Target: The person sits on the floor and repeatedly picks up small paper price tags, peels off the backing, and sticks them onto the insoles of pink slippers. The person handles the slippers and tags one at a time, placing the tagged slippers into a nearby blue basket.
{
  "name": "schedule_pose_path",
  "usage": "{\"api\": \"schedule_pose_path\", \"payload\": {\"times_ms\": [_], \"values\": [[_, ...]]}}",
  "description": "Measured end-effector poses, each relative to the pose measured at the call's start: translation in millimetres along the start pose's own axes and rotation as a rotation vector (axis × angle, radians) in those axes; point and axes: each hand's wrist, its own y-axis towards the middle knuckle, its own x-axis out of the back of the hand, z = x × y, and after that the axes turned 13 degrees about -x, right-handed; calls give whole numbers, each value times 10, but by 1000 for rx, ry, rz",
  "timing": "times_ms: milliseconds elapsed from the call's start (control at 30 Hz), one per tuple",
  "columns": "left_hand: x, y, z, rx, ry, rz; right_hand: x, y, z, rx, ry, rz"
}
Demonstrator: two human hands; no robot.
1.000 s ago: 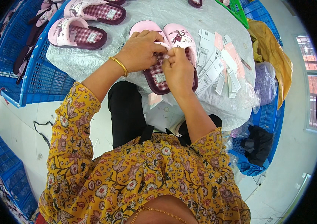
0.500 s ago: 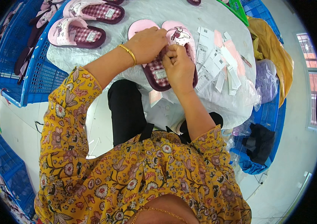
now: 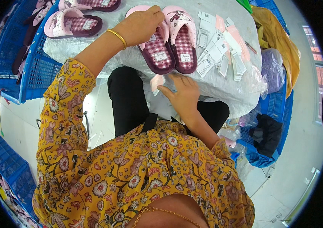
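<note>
A pair of pink slippers with checked maroon insoles lies at the near side of the covered table (image 3: 112,41). My left hand (image 3: 142,26) curls over the upper of the left slipper (image 3: 160,57), its fingertips hidden at the opening. Part of a small white label shows inside, beside that hand. Touching its mate, the right slipper (image 3: 184,57) points away from me. My right hand (image 3: 186,95) is open at the near table edge, below the toes' opposite ends, thumb apart from the fingers. Close to the thumb hangs a pinkish paper piece (image 3: 157,82).
White and pink paper labels (image 3: 222,49) are spread right of the slippers. Another slipper pair (image 3: 74,23) sits at the far left. Blue crates (image 3: 41,72) stand at the left, some holding slippers. A mustard cloth (image 3: 279,41) and a purple bag (image 3: 272,72) lie at the right.
My right hand has left the slippers, come nearer to me and spread its fingers. My left hand stays at the left slipper. The whole view has shifted slightly.
</note>
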Motion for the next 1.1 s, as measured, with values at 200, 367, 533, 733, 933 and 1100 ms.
{"api": "schedule_pose_path", "payload": {"times_ms": [200, 367, 533, 733, 933, 1100], "values": [[-32, -18, -12, 8, -24, -15, -281, -39, -22, -94, 44, -6], [-21, -68, -54, 4, -49, -46, 202, 28, 33, -304, 195, 218], [-9, -75, -11, -101, -23, -93, 755, 595, -1, -435, 401, 330], [270, 76, -257, 23, -104, -341, 509, 1080, -273, -443, 286, 450], [460, 110, -485, 91, -447, -614, 461, 1015, -263, -360, 280, 376], [318, 79, -566, 411, -1311, -580, 396, 975, -278, -49, 178, 110]]}}
